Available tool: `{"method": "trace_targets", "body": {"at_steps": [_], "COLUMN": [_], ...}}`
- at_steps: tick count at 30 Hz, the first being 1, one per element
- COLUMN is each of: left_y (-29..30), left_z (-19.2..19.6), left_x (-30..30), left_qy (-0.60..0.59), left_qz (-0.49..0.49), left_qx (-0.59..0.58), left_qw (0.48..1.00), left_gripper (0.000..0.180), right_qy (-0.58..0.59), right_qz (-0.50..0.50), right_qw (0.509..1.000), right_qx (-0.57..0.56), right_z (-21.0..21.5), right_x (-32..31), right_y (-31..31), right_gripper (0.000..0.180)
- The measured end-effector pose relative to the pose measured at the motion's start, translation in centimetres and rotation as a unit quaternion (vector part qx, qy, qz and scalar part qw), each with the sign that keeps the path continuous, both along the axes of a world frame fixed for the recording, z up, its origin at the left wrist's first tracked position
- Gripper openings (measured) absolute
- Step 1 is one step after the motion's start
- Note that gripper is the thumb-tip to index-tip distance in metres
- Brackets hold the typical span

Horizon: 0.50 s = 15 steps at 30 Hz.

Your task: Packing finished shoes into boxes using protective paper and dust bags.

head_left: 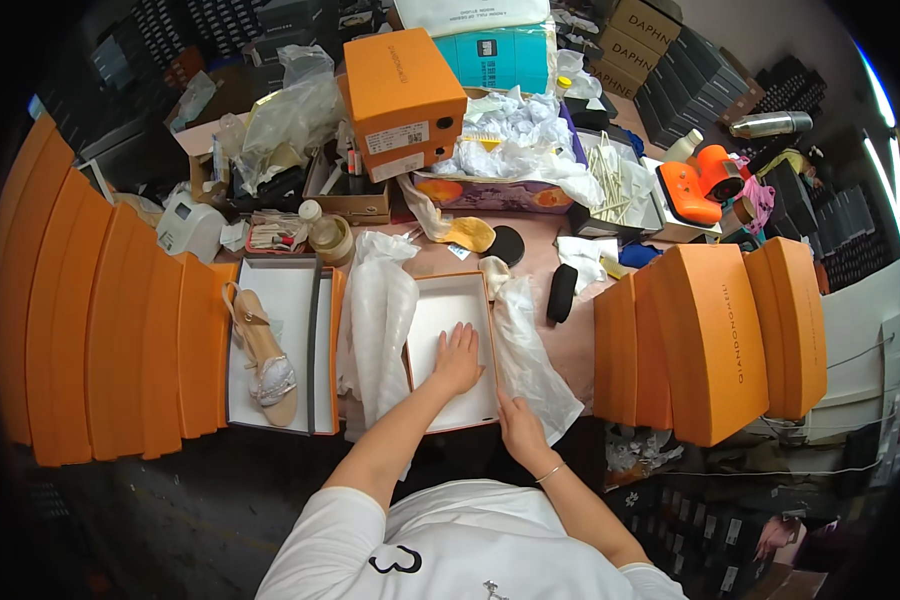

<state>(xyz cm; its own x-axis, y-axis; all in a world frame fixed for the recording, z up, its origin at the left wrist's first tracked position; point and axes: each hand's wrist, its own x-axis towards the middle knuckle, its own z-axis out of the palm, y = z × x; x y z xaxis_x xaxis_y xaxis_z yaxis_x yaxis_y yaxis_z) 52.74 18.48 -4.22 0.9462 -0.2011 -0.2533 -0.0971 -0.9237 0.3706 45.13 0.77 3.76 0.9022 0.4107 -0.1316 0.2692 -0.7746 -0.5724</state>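
open shoe box [455,310] | orange, white-lined inside | flat on table | white tissue paper [535,360] draped over its right edge

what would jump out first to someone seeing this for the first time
Orange shoe boxes dominate: a fanned row along the left, a stack on the right. In the middle, the left hand lies flat inside an open box lined with white paper, the right hand at its near corner. Left of that, a beige sandal lies in another open box.

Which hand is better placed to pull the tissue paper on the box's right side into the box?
Right. The right hand rests at the box corner touching that paper; the left hand lies flat inside the box.
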Motion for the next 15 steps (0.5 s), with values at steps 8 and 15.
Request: {"method": "trace_targets", "body": {"at_steps": [8,15], "left_y": [0.6,5.6], "left_z": [0.0,13.4], "left_x": [-3.5,-7.8], "left_qy": [0.044,-0.083], "left_qz": [-0.178,0.16], "left_qx": [0.064,-0.362], "left_qw": [0.981,0.914], "left_gripper": [0.054,0.019], "right_qy": [-0.002,-0.032], "right_qz": [0.002,-0.044], "right_qw": [0.998,0.995], "right_qx": [0.061,0.079], "right_z": [-3.1,-2.5], "right_x": [0.9,1.6], "right_y": [-0.2,-0.4], "right_gripper": [0.03,0.02]}}
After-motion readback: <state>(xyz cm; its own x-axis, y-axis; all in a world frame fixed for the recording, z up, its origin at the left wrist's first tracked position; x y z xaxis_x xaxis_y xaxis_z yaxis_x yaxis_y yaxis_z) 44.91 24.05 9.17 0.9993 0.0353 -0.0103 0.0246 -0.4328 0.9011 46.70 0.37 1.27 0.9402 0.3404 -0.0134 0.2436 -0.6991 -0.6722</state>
